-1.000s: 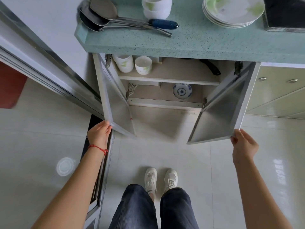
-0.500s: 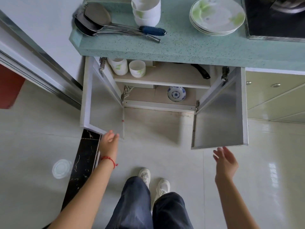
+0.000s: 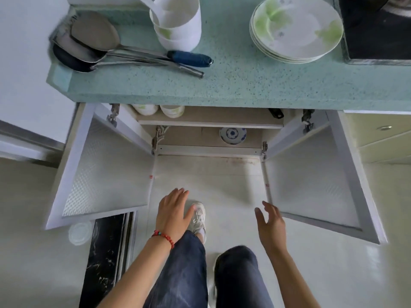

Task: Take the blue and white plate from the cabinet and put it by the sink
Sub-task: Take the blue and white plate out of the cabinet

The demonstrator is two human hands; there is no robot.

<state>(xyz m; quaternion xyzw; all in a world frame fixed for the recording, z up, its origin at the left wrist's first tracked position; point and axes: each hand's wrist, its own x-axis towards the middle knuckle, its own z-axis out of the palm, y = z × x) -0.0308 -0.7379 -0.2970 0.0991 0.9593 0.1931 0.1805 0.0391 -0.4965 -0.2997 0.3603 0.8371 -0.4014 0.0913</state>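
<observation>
While both doors of the cabinet [image 3: 209, 138] stand swung wide toward the camera, the head view looks straight down past the speckled green tabletop [image 3: 244, 85] to the floor. The blue and white plate [image 3: 232, 135] lies on the cabinet's bottom level, right of centre, under the inner shelf [image 3: 211, 123], and nothing touches it. On that shelf, at its left end, two white bowls [image 3: 159, 109] sit side by side, mostly hidden by the tabletop's edge.

The left hand [image 3: 172, 213] is held out flat over the floor between the two doors, palm down, fingers spread and empty; a red bead bracelet [image 3: 164, 237] circles its wrist. The right hand [image 3: 271, 223] is just beside the lower corner of the right door [image 3: 311, 178], fingers loosely spread, holding nothing and not touching the door. Both hands are well apart from the plate. The left door [image 3: 106, 170] shows its dimpled inner face.

On the tabletop, a stack of white bowls [image 3: 178, 25] stands near metal ladles [image 3: 93, 43], one with a blue handle, and a stack of green-patterned plates [image 3: 297, 30] rests further right. Below the hands appear dark trouser legs and a white shoe [image 3: 198, 216].
</observation>
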